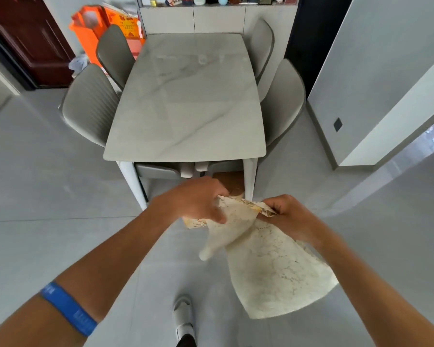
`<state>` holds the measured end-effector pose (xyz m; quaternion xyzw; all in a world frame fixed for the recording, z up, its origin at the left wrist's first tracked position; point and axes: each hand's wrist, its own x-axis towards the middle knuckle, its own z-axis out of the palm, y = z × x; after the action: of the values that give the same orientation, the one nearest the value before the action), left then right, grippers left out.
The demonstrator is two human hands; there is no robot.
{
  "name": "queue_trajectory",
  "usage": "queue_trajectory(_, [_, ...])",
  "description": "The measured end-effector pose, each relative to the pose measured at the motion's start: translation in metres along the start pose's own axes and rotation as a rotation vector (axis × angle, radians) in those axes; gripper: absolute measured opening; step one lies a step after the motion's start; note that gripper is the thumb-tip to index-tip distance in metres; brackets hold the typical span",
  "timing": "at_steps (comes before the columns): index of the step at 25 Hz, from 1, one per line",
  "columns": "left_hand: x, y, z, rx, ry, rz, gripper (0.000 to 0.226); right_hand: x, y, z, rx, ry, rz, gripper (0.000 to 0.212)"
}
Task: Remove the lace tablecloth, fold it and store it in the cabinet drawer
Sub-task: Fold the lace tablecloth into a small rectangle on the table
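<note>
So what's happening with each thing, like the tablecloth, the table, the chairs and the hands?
Cream lace tablecloth: off the table, partly folded, hanging in the air from both hands.
Grey marble-look table: bare.
Grey padded chairs: pushed in at the table's sides.
Left hand: gripping the cloth's top edge.
Right hand: gripping the cloth's top edge.
Dark red door: closed.
</note>
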<state>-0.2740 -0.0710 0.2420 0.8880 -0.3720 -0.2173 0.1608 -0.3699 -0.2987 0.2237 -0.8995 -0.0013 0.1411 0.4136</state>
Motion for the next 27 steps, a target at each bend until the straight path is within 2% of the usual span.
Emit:
queue_trajectory(2, [-0.021,-0.029,0.011,-0.316,-0.060,-0.056,0.015,-0.006,0.006,-0.014,0.056,-0.055,0.063,0.021])
queue_trajectory(4, [-0.033,-0.041,0.022,-0.731,0.095,-0.128,0.012,-0.006,0.008,-0.022,0.115,-0.101,0.120,0.015])
queue_trajectory(6, [-0.036,-0.041,0.029,-1.001,0.287,-0.163,0.013,-0.004,0.007,-0.023,0.177,-0.144,0.169,0.014])
queue_trajectory(9, [-0.031,-0.027,0.032,-1.141,0.403,-0.095,0.014,-0.005,0.006,-0.015,0.163,-0.166,0.104,0.012])
queue_trajectory(12, [-0.026,-0.015,0.038,-1.223,0.720,-0.135,0.029,-0.009,0.002,-0.009,0.280,-0.077,0.083,0.011])
queue_trajectory(15, [-0.034,-0.005,0.053,-1.099,0.965,-0.199,0.038,-0.008,0.000,-0.003,0.325,0.036,0.135,0.022])
queue_trajectory(17, [-0.042,-0.001,0.060,-0.953,1.004,-0.192,0.037,-0.007,0.000,0.002,0.329,0.081,0.200,0.017])
queue_trajectory(20, [-0.053,0.004,0.059,-0.562,0.946,-0.042,0.025,-0.007,0.001,0.007,0.374,0.111,0.239,0.017])
queue_trajectory(21, [-0.055,0.004,0.055,-0.417,0.891,0.002,0.016,-0.008,0.001,0.007,0.373,0.116,0.239,0.021])
queue_trajectory(23, [-0.055,0.004,0.045,-0.187,0.781,0.078,0.016,-0.009,0.002,0.005,0.342,0.115,0.217,0.028])
queue_trajectory(25, [-0.052,-0.001,0.039,-0.056,0.720,0.175,0.018,-0.010,0.002,0.003,0.296,0.099,0.183,0.036])
queue_trajectory(27, [-0.047,-0.002,0.034,-0.109,0.724,0.100,0.020,-0.011,0.003,0.002,0.264,0.089,0.167,0.042])
